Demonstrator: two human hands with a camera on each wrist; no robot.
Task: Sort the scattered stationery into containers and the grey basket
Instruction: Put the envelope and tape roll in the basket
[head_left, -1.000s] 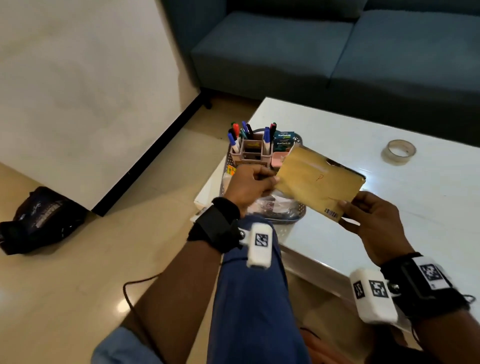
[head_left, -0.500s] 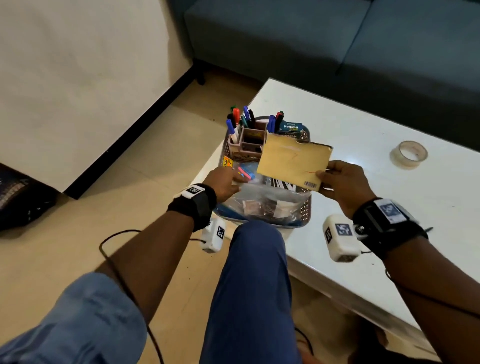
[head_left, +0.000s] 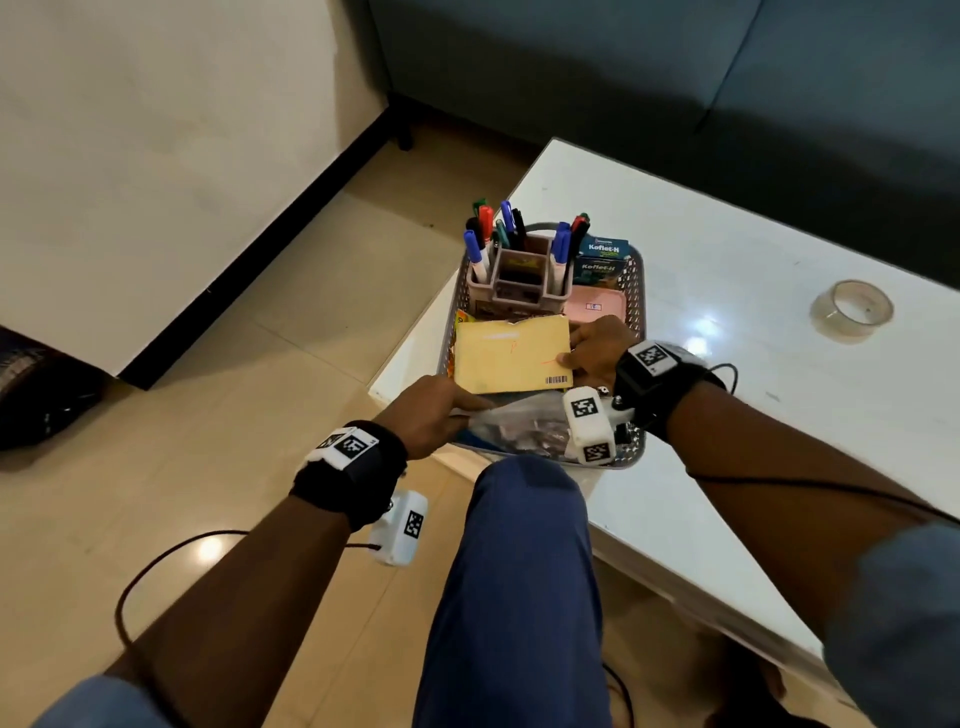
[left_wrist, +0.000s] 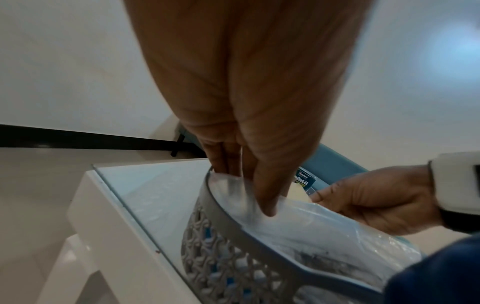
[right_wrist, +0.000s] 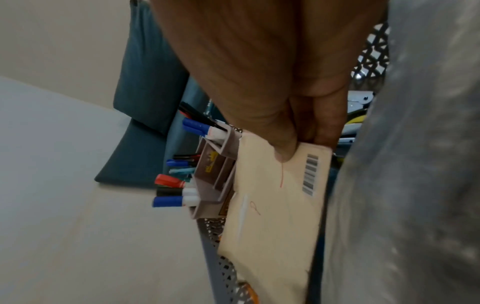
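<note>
The grey basket (head_left: 638, 291) sits at the near left corner of the white table (head_left: 727, 291). My right hand (head_left: 592, 348) pinches the right edge of a yellow envelope (head_left: 511, 356) with a barcode, held low over the basket's middle; the right wrist view shows thumb and fingers clamped on the envelope (right_wrist: 275, 205). My left hand (head_left: 436, 410) pinches a clear plastic bag (head_left: 519, 423) at the basket's near left rim, also seen as the bag (left_wrist: 298, 222) inside the basket (left_wrist: 233, 257). A pink pen holder (head_left: 519, 283) with several markers stands at the basket's far end.
A roll of clear tape (head_left: 852, 309) lies on the table to the right. A teal box (head_left: 600, 260) and a pink case (head_left: 595, 306) are in the basket. A dark sofa (head_left: 675, 78) stands behind the table, and my knee (head_left: 524, 499) is below the basket.
My right hand has lowered the envelope from above the basket down into it. My left hand has let go of the envelope and taken hold of the plastic bag at the basket's rim.
</note>
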